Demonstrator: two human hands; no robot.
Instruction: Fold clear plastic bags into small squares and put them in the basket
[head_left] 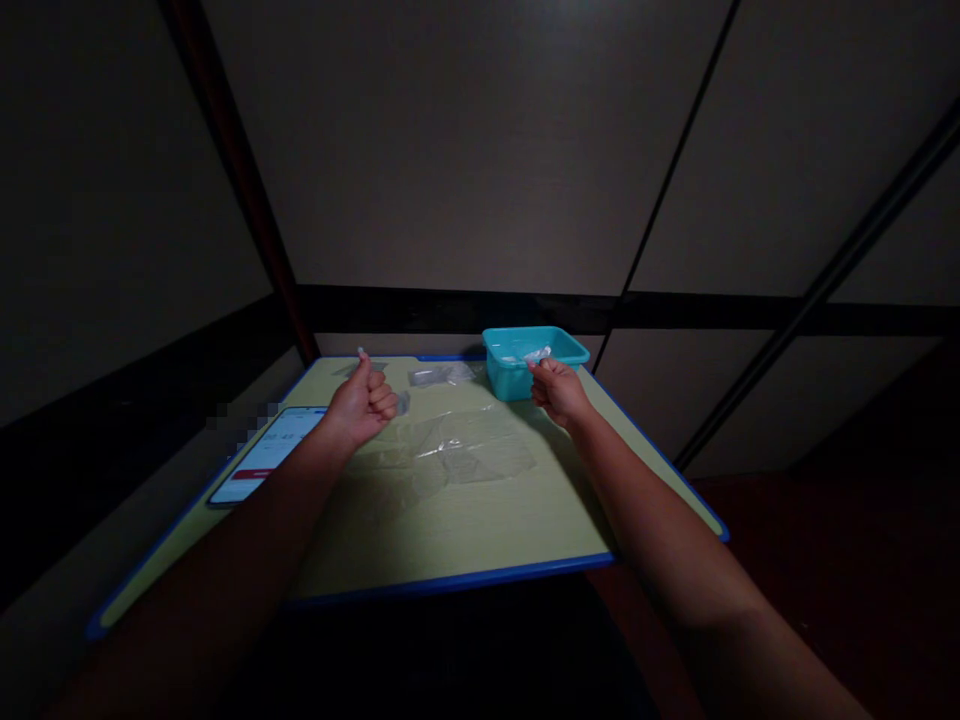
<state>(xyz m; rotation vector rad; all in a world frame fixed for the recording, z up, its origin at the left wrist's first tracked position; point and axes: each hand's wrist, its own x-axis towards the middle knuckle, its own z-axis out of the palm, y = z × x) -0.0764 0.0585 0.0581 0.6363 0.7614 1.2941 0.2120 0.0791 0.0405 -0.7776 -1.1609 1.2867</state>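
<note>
My left hand (365, 400) is closed in a fist over the table's left side, thumb pointing up. A small pale spot shows at the thumb tip, and what the curled fingers may hold is hidden. My right hand (559, 390) is closed in a pinch at the front of a turquoise plastic basket (510, 380). White crumpled material (538, 355) shows just above its fingertips; I cannot tell whether it is pinched or lies in the basket. Between the hands, a clear plastic bag (472, 450) lies flat on the table.
A phone (262, 460) with a lit screen lies under my left forearm. Clear plastic packaging (442, 374) sits near the back of the yellow, blue-edged table (450, 545). Panelled walls (450, 150) stand behind and to the left.
</note>
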